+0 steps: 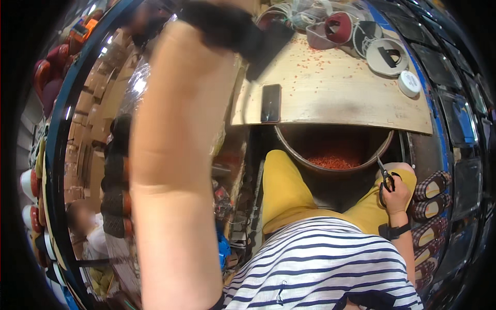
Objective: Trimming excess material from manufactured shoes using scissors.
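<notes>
My right hand (397, 198) rests by my right thigh, its fingers closed round black-handled scissors (386, 178) with the blades pointing up and away. My left forearm (175, 155) is raised close in front, blurred, and covers much of the left side. Across its wrist lies a black band (222, 26) with a dark flap hanging to the right. Only a sliver of my left hand (243, 5) shows at the top edge; its fingers are out of sight. To the right of that arm, a dark phone (271, 103) lies on a wooden board (330, 98).
Red scraps lie in a round basin (333, 164) under the board's near edge. Shoe-shaped pieces (338, 31) and a white round lid (409, 83) sit at the board's far right. Checked slippers (433, 186) line the right side. A person (93, 227) is at far left.
</notes>
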A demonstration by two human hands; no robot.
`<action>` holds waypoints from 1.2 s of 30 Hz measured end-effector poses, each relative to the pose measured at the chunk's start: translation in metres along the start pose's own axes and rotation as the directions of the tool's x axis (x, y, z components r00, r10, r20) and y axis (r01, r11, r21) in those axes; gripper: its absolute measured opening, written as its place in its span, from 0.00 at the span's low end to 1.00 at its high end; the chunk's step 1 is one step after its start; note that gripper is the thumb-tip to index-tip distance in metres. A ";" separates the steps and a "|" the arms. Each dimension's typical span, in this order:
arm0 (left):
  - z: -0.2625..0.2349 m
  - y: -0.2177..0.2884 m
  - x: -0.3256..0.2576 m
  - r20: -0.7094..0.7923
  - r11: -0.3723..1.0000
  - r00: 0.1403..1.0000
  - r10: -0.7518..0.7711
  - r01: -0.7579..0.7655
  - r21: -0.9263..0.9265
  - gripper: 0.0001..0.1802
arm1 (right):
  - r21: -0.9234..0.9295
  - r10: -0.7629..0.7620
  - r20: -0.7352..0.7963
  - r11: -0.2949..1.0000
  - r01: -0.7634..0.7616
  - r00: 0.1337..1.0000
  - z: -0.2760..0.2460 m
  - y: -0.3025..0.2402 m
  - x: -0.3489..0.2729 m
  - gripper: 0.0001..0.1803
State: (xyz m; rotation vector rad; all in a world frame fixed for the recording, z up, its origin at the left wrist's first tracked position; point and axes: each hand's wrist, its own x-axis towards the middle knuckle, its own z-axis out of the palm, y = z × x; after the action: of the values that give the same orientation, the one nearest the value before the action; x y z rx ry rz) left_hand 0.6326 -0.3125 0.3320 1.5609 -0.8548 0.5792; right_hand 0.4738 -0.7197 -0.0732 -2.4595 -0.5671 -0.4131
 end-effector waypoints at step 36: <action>0.179 -0.153 -0.452 -0.196 0.141 0.483 -0.854 0.577 0.804 0.09 | -0.207 0.652 -0.416 0.611 -0.764 0.634 -0.233 0.152 -0.099 0.15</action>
State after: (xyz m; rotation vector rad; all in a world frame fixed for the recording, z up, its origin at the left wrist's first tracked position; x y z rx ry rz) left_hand 0.4621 -0.3941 -0.1409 2.7190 0.1963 -0.1272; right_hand 0.4236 -1.0017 -0.0006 -2.6297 0.7157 -0.5658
